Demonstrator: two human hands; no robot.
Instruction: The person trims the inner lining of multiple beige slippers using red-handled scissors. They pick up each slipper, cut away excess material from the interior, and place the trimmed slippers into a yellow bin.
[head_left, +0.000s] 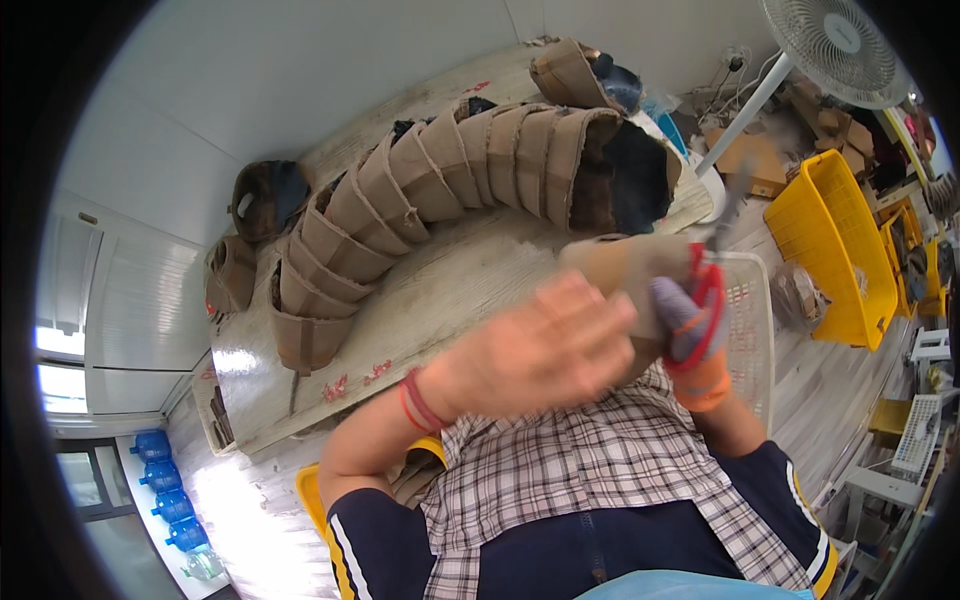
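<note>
My right hand (693,335), in a grey-purple glove with an orange cuff, grips red-handled scissors (712,300). The blades point up and away, blurred. My bare left hand (540,345) is smeared by motion, its fingers stretched out toward the right hand. Between and behind the hands is a brown curved piece (625,265); whether the left hand touches it I cannot tell. Beyond, similar brown shells (455,160) with dark linings nest in a long arc on the worktable (460,275).
Loose shells (270,200) stand at the table's left end, another (567,75) at the back. A white basket (757,350) is beside my right arm. Farther right are a yellow crate (835,250) and a standing fan (840,35). Blue water bottles (165,475) line the lower left.
</note>
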